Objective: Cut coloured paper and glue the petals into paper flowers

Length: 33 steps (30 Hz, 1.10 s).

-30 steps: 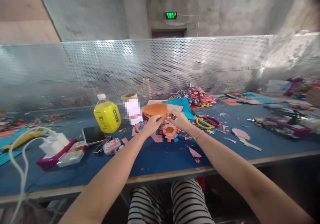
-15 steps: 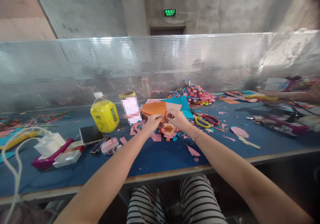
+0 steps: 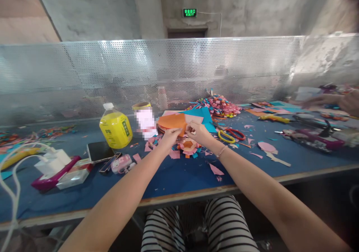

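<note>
Hands pinch a small pink paper scrap (image 3: 188, 128); since earlier they have barely shifted.
Left hand (image 3: 169, 136) and right hand (image 3: 198, 133), fingers closed together on the scrap, hover just above the pink-and-orange folded paper flower (image 3: 189, 145), in front of the orange paper sheet (image 3: 171, 121).

Bright glare on perforated screen (image 3: 179, 72), soft focus, bowed edges
</note>
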Tool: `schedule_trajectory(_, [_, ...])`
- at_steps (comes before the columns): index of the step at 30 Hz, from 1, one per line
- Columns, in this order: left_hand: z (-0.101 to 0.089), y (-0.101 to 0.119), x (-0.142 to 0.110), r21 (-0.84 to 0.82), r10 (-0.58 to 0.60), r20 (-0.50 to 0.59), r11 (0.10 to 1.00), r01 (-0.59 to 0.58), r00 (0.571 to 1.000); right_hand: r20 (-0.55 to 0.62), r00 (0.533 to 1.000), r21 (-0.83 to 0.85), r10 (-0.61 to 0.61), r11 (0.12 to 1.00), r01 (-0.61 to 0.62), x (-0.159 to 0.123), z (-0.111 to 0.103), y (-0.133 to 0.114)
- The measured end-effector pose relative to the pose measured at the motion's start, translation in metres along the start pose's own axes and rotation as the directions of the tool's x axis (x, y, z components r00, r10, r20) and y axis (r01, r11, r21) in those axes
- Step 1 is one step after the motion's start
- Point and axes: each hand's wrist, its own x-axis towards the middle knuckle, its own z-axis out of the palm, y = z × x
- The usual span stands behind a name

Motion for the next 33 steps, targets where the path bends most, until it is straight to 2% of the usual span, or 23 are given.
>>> schedule_trajectory(3, [-0.001, -0.001, 0.000, 0.021, 0.015, 0.004, 1.000, -0.015, 1.000, -0.037, 0.999, 0.001, 0.016, 1.000, -0.016, 0.000, 0.001, 0.002])
schedule_trajectory(6, [-0.001, 0.000, 0.000, 0.037, 0.020, 0.012, 0.999, -0.020, 1.000, -0.093, 0.988, 0.031, 0.123, 0.992, -0.121, 0.001, 0.002, 0.008])
schedule_trajectory(10, [-0.001, 0.003, -0.001, 0.040, 0.021, 0.019, 0.999, -0.021, 1.000, -0.182, 0.944, 0.082, 0.275, 0.961, -0.264, 0.004, -0.001, 0.018])
schedule_trajectory(12, [-0.002, 0.003, -0.001, 0.039, 0.020, 0.021, 0.999, -0.021, 1.000, -0.231, 0.921, 0.087, 0.314, 0.949, -0.302, 0.005, -0.004, 0.023])
schedule_trajectory(14, [-0.003, 0.003, -0.001, 0.039, 0.026, 0.020, 0.999, -0.026, 0.999, -0.234, 0.908, 0.085, 0.348, 0.938, -0.337, 0.004, -0.008, 0.026])
schedule_trajectory(16, [-0.004, 0.002, 0.000, 0.042, 0.031, 0.024, 0.999, -0.032, 0.999, -0.174, 0.900, 0.113, 0.398, 0.917, -0.384, 0.004, -0.009, 0.028])
schedule_trajectory(19, [-0.004, 0.001, 0.000, 0.060, 0.018, 0.048, 0.998, -0.021, 0.999, 0.010, 0.889, 0.251, 0.458, 0.859, -0.446, 0.003, -0.007, 0.026])
schedule_trajectory(22, [-0.003, 0.000, 0.001, 0.096, 0.010, 0.045, 0.995, -0.014, 0.999, 0.184, 0.896, 0.422, 0.404, 0.791, -0.444, 0.003, -0.002, 0.019])
schedule_trajectory(24, [-0.002, 0.000, 0.001, 0.143, 0.018, 0.049, 0.989, -0.025, 0.999, 0.230, 0.905, 0.486, 0.357, 0.764, -0.425, 0.003, 0.001, 0.014])
schedule_trajectory(26, [-0.003, -0.002, 0.003, 0.218, 0.051, 0.085, 0.974, -0.069, 0.995, 0.217, 0.909, 0.517, 0.355, 0.748, -0.416, 0.004, 0.002, 0.010])
schedule_trajectory(29, [-0.007, -0.003, 0.007, 0.410, 0.234, 0.129, 0.872, -0.267, 0.964, 0.168, 0.886, 0.563, 0.433, 0.695, -0.447, 0.005, -0.001, 0.008])
schedule_trajectory(31, [-0.011, -0.003, 0.009, 0.565, 0.422, 0.142, 0.708, -0.424, 0.895, 0.156, 0.865, 0.597, 0.477, 0.652, -0.467, 0.005, -0.004, 0.009])
schedule_trajectory(33, [-0.013, 0.000, 0.008, 0.674, 0.561, 0.172, 0.533, -0.511, 0.810, 0.147, 0.861, 0.628, 0.487, 0.627, -0.461, 0.006, -0.007, 0.009])
